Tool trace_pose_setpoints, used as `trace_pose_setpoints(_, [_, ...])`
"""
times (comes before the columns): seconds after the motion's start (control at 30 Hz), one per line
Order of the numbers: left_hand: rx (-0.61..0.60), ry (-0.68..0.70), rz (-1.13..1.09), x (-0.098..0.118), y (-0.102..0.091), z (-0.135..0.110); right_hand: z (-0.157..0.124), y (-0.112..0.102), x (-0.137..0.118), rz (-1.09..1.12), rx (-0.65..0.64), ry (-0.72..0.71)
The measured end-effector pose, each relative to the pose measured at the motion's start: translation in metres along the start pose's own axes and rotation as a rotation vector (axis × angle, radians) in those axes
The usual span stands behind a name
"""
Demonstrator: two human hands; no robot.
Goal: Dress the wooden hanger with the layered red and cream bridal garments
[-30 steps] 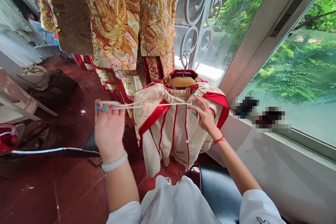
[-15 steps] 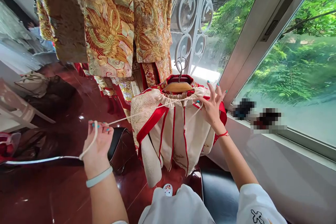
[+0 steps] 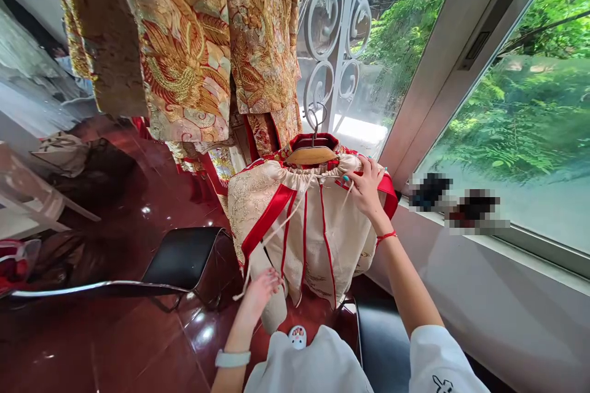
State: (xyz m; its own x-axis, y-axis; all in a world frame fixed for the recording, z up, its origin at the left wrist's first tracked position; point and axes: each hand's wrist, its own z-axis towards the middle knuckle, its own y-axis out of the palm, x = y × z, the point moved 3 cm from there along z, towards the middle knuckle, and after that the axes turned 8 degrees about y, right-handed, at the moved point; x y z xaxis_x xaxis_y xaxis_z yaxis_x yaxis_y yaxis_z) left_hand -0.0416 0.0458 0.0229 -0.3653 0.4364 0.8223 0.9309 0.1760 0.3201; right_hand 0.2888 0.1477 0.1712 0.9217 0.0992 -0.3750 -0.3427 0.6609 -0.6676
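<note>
A cream garment with red trim (image 3: 318,227) hangs on a wooden hanger (image 3: 311,156). Its gathered top edge carries a pale drawstring (image 3: 286,218), which droops from the middle toward the lower left. My right hand (image 3: 367,189) pinches the drawstring against the gathered edge on the right, a short cord end dangling below the thumb. Lower down, my left hand (image 3: 262,290), a little blurred, is in front of a hanging cream panel, fingers loosely bent and apart. The long cord's loose end lies just left of it, and I see no cord in its fingers.
Gold and red embroidered garments (image 3: 184,55) hang at the upper left. Black seats stand on both sides, one left (image 3: 184,258) and one right (image 3: 385,344). A window ledge (image 3: 530,258) runs along the right, and a white scrollwork metal grille (image 3: 343,31) stands behind.
My left hand has let go of the stretched drawstring and moved right and down to the garment's front. The cord now hangs slack. My right hand stays at the gathered edge, its raised fingers lowered.
</note>
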Motion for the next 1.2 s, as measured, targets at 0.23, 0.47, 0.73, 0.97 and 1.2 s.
trace_pose_setpoints(0.23, [-0.187, 0.747, 0.349, 0.073, 0.088, -0.009, -0.004, 0.001, -0.003, -0.022, 0.037, -0.009])
trace_pose_setpoints(0.47, [-0.262, 0.823, 0.436, 0.106, 0.179, 0.028, -0.011, 0.001, -0.005, -0.044, 0.039, 0.008])
trace_pose_setpoints(0.73, [-0.436, 0.665, 0.100, 0.147, 0.171, 0.026, -0.007, -0.022, -0.021, -0.068, 0.065, -0.057])
trace_pose_setpoints(0.97, [-0.470, 0.489, 0.008, 0.155, 0.158, 0.037, -0.023, -0.035, -0.029, -0.157, 0.077, -0.168])
trace_pose_setpoints(1.2, [-0.624, 0.344, 0.010, 0.155, 0.156, 0.033, -0.030, -0.024, -0.032, 0.290, -0.295, -0.061])
